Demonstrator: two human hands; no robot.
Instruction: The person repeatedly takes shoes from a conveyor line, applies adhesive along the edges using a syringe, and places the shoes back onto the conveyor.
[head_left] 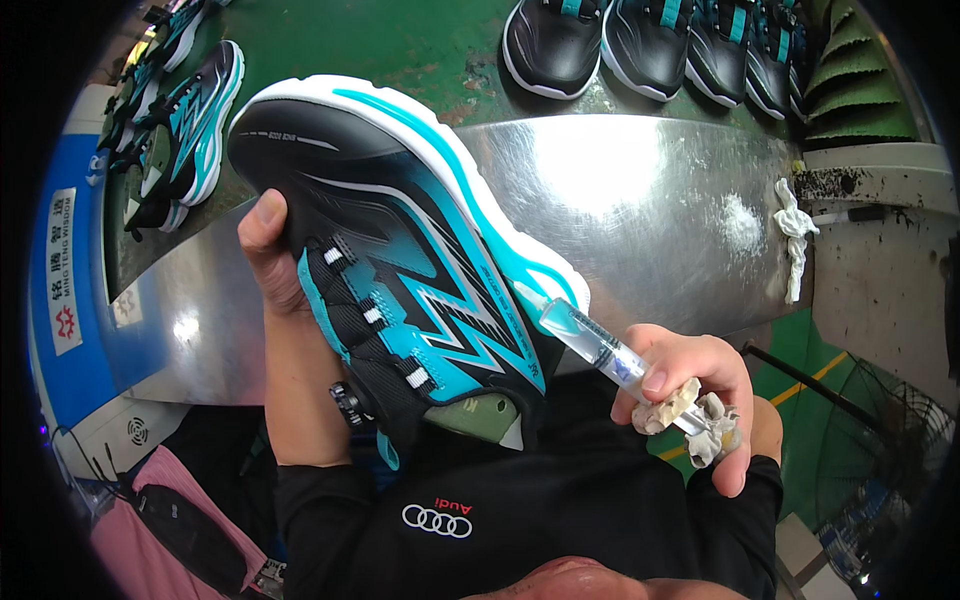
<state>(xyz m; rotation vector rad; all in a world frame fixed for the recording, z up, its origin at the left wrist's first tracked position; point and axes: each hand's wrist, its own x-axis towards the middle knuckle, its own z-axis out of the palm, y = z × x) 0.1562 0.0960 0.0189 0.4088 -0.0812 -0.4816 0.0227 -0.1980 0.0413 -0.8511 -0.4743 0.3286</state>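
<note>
Shoe, centre: gripped by left hand, fingers mostly hidden. Syringe, right of centre: right hand, fingers pinching it; overhard pressing could smear shoe.

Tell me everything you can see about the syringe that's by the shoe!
The syringe has a see-through barrel that looks like plastic, with small dark marks along it and a narrow pale tip. Dried-looking, pale lumps cling around its back end. It slants, tip up and to the left, beside the black and turquoise shoe. The right hand grips it near the back. I can't tell whether its tip touches the shoe, or how full it is.
</note>
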